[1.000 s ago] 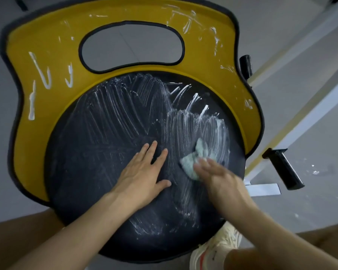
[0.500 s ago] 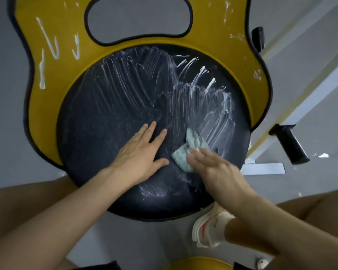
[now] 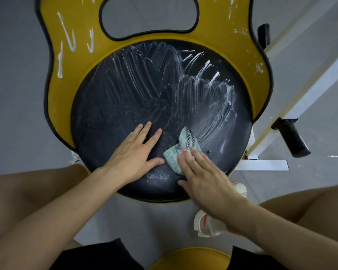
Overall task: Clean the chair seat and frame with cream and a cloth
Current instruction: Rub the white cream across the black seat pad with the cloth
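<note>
Presses cloth (image 3: 180, 150) to seat (image 3: 125, 106) under right hand (image 3: 203, 180), fingers (image 3: 195, 155) straight together, left hand (image 3: 134, 152) spread bracing; calls for firm overlapping strokes

Left hand (image 3: 134, 152) flat on seat (image 3: 109, 117), cloth (image 3: 179, 150) just right of it under right hand (image 3: 203, 177); frame (image 3: 213, 38) behind seat.

Grey floor (image 3: 18, 98) under yellow chair (image 3: 144, 98)
</note>
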A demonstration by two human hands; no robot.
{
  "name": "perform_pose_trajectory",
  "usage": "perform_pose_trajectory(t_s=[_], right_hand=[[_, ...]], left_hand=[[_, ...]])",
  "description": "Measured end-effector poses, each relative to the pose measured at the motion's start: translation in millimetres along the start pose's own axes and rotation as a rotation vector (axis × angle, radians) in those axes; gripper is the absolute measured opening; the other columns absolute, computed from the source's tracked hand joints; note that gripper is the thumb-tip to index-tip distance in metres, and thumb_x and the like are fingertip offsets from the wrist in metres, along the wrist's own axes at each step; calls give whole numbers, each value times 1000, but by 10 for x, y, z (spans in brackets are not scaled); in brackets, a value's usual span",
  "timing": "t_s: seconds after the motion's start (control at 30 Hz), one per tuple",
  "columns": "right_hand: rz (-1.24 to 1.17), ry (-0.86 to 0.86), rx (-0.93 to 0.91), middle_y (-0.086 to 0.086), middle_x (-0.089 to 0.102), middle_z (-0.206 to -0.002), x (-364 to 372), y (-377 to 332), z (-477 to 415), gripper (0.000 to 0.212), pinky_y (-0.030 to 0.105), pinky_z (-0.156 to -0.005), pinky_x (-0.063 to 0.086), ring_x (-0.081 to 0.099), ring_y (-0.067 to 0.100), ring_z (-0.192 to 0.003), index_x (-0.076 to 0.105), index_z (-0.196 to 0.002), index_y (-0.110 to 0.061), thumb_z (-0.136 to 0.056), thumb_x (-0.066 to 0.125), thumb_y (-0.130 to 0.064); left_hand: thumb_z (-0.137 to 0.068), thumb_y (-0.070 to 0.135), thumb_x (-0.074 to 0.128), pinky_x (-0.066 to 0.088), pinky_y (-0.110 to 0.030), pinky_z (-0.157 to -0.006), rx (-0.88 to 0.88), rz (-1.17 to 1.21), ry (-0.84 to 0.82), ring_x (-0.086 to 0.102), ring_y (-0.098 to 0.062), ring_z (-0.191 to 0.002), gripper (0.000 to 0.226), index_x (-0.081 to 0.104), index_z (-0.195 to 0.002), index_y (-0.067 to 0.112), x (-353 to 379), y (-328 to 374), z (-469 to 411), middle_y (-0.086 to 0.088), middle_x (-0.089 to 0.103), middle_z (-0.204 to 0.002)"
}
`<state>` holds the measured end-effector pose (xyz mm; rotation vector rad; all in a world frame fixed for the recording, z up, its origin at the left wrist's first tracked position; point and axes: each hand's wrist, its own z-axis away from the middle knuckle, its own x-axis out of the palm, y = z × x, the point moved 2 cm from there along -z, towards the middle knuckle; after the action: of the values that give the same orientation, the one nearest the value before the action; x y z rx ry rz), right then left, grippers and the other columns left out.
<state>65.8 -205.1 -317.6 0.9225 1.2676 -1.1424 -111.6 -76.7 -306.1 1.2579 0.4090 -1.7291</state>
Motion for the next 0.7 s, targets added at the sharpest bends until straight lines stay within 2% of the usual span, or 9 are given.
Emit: perform_pose_trajectory(t_s=[0.1, 0.2, 0.27, 0.37, 0.43, 0.5, 0.57, 0.7], right_hand=[[51, 56, 0, 22, 35, -154, 49, 327, -148, 54, 50, -115, 31, 33, 38, -143, 36, -148, 1, -99, 38, -21], [15, 102, 154, 22, 39, -152, 25, 580, -226, 51, 49, -116, 31, 37, 38, -140, 40, -146, 1, -97, 50, -10], [-16, 109, 223, 22, 37, -153, 40, 450, -160, 54, 50, -116, 31, 35, 38, -141, 37, -147, 2, -95, 47, -6], [-57, 60, 98, 23, 33, -155, 131, -187, -6, 62, 50, -115, 30, 31, 38, -143, 30, -150, 2, -90, 25, -9], [-73, 41, 10, 20, 42, -150, 122, -441, 16, 61, 47, -113, 35, 38, 36, -140, 42, -146, 0, -89, 23, -11], [-89, 88, -26, 15, 51, -144, 68, -353, -39, 56, 42, -112, 38, 47, 32, -135, 52, -140, -5, -89, 29, -12], [-54, 105, -7, 11, 54, -142, 11, -110, -62, 55, 40, -112, 38, 50, 28, -133, 54, -139, -9, -87, 35, -12], [-38, 103, 256, 13, 58, -137, -104, 431, -23, 58, 34, -109, 29, 56, 31, -126, 59, -133, -6, -77, 69, 3]], left_hand=[[-94, 67, 43, 0, -36, -126, 4, -15, 8, -19, -17, -153, 88, -9, -159, 37, 41, -57, 49, 2, -23, -166], [-94, 69, 41, -1, -35, -125, 13, -27, 20, -19, -17, -153, 89, -10, -159, 37, 82, -101, 89, 2, -23, -165], [-93, 70, 41, -4, -34, -124, 15, -28, 26, -20, -17, -152, 89, -11, -158, 38, 103, -135, 111, 2, -24, -165], [-93, 70, 41, -6, -32, -122, 17, -29, 36, -21, -16, -152, 89, -12, -158, 38, 128, -196, 156, 2, -25, -165], [-93, 70, 39, -5, -32, -124, 14, -47, 46, -21, -15, -152, 89, -13, -157, 39, 142, -241, 175, 2, -26, -165], [-93, 71, 39, -4, -34, -125, 14, -45, 41, -22, -15, -152, 89, -13, -157, 39, 145, -278, 193, 2, -26, -164], [-93, 71, 38, -5, -33, -124, 16, -36, 34, -22, -15, -152, 88, -13, -157, 39, 137, -302, 200, 2, -26, -164], [-93, 71, 39, -6, -33, -123, 27, -23, 49, -22, -16, -152, 88, -12, -157, 40, 132, -312, 206, 2, -25, -165]])
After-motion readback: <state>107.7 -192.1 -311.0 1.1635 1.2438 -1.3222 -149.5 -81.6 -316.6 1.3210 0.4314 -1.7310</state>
